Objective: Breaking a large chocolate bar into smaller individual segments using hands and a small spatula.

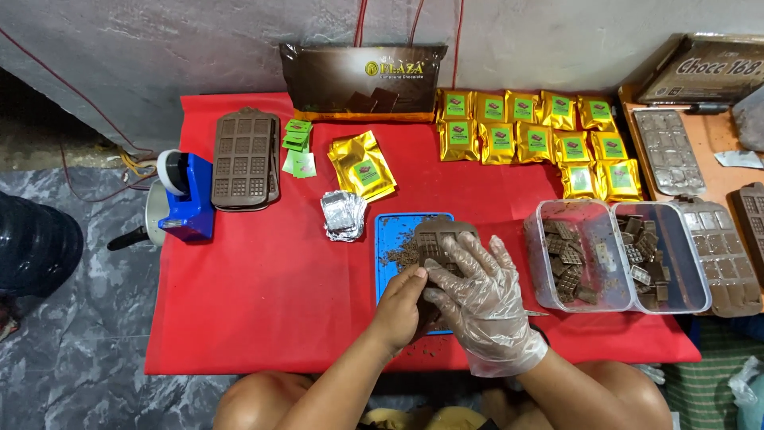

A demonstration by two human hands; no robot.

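Our bare left hand [400, 306] and clear-gloved right hand [481, 299] curl their fingers around a brown silicone chocolate mould [440, 237] over the blue plastic tray [391, 239] at centre. Shiny gold green-labelled pouches [538, 139] line the far right of the red cloth [263, 302].

A red cloth [263, 302] covers the working surface, which sits on a grey marbled floor [72, 318]. Directly on the cloth: a blue tray [391, 239] near the front centre, a stack of brown chocolate moulds [245, 159] at left, a blue tape dispenser [187, 199] at the left edge, small green labels [298, 147], loose gold pouches [363, 166], a pile of silver foil squares [344, 215], a large dark chocolate bag [362, 80] propped at the back, rows of filled gold packets [541, 139] at right, and two clear plastic containers [617, 255] holding chocolate pieces.
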